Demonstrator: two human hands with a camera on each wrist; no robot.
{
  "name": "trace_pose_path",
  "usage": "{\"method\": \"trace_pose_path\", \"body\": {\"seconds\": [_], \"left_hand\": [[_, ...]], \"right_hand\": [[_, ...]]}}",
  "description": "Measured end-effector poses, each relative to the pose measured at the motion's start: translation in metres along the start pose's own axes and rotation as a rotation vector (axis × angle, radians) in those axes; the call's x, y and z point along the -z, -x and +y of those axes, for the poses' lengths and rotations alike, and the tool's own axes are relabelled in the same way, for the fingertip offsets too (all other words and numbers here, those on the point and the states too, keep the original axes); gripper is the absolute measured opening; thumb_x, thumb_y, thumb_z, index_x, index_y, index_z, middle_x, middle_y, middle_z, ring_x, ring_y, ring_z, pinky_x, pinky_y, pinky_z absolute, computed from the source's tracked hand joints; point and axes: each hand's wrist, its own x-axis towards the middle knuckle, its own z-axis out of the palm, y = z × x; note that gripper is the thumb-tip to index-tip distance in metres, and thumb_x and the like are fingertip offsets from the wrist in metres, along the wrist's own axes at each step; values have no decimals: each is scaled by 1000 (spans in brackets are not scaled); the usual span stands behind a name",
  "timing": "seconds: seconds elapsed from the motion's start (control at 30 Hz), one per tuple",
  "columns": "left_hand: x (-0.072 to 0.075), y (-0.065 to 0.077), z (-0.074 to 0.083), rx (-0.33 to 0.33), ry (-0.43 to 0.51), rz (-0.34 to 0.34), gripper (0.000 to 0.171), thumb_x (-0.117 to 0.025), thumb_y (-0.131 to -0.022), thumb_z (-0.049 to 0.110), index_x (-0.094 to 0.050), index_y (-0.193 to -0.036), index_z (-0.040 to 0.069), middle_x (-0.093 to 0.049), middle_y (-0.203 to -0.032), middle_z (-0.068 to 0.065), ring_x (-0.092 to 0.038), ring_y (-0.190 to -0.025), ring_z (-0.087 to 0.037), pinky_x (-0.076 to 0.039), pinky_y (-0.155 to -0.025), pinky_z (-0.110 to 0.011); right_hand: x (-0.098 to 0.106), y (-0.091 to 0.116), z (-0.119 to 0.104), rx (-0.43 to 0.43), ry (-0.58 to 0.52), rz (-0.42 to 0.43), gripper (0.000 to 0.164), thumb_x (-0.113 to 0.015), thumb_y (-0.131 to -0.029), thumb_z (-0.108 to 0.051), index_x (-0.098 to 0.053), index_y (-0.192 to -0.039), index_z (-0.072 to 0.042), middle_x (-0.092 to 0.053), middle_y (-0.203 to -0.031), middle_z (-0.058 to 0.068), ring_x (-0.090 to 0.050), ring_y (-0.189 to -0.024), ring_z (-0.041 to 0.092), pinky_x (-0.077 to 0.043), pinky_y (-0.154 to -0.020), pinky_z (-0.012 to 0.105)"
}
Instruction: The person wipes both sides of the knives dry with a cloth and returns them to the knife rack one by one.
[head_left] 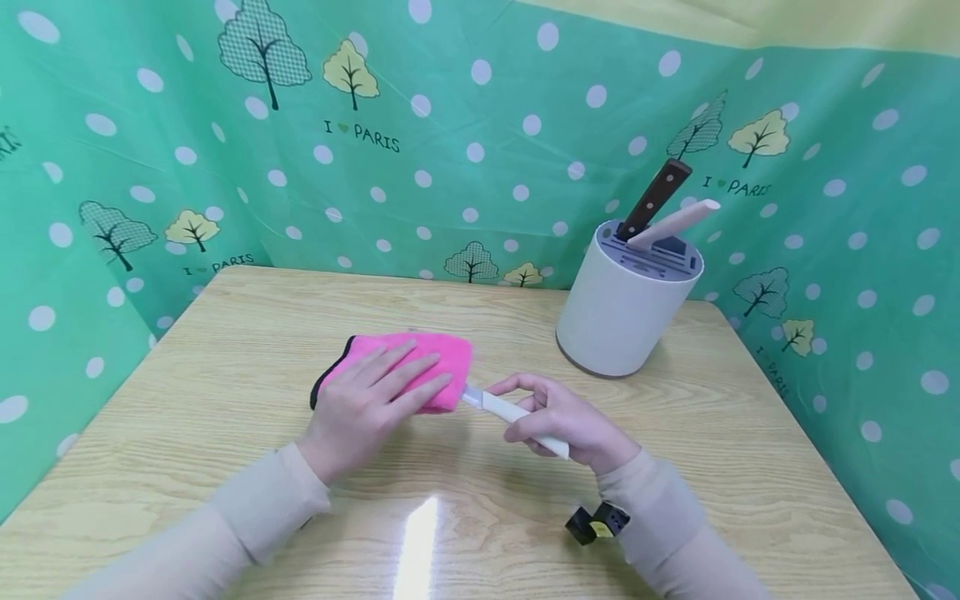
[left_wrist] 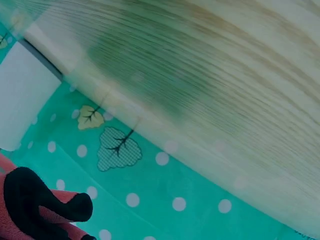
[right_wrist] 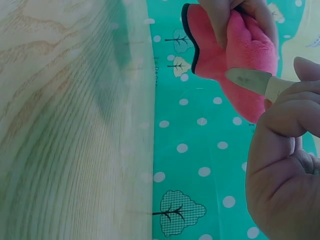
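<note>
In the head view, a bright pink cloth (head_left: 450, 354) with a black edge is held above the table by my left hand (head_left: 363, 412), its fingers spread over the top. The right wrist view shows that hand's thumb and fingers gripping the fabric. My right hand (head_left: 573, 421) holds a small knife (head_left: 506, 407) by its white handle. The short blade (right_wrist: 247, 80) points towards the cloth and appears against it in the right wrist view; whether they touch I cannot tell. Only a black-trimmed corner of the cloth shows in the left wrist view.
A white round knife block (head_left: 618, 317) stands at the back right of the wooden table (head_left: 262, 333). In its slots are a brown-handled knife (head_left: 654, 200) and one with a pale pink handle (head_left: 678, 223). A green dotted curtain (head_left: 480, 167) hangs behind and along the sides.
</note>
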Motion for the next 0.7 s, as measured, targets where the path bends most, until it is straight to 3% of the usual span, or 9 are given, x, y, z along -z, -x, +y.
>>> {"method": "trace_pose_path", "body": {"seconds": [0.23,0.5,0.6,0.7], "left_hand": [[-1,3,-6,44,14,36,30,-47,-104,17,-75,-114,18,-74,-113,-4,-70,-106,-28,-58,-83,-44],[3,7,-13,134,3,-70,37,-38,-108,22,-73,-116,21,-72,-119,-9,-68,-110,-30,-58,-84,-46],[7,6,-16,221,40,-103,29,-50,-102,12,-72,-119,22,-70,-122,-12,-67,-112,-32,-57,-85,-50],[9,5,-17,324,103,-99,47,-64,-84,-8,-68,-124,16,-68,-125,-15,-67,-111,-35,-57,-85,-52]], "right_hand": [[4,5,-2,-8,-14,7,60,-67,-74,1,-49,-132,1,-59,-65,-5,-46,-45,5,-35,-42,17],[9,8,1,3,-25,8,57,-66,-76,1,-49,-131,-1,-60,-64,-6,-46,-45,4,-35,-43,17],[11,9,1,11,-20,21,57,-66,-77,0,-48,-131,-1,-59,-62,-7,-45,-44,4,-34,-43,17],[11,9,0,13,-19,47,59,-66,-78,0,-47,-133,-2,-58,-63,-6,-45,-45,4,-34,-43,17]]}}
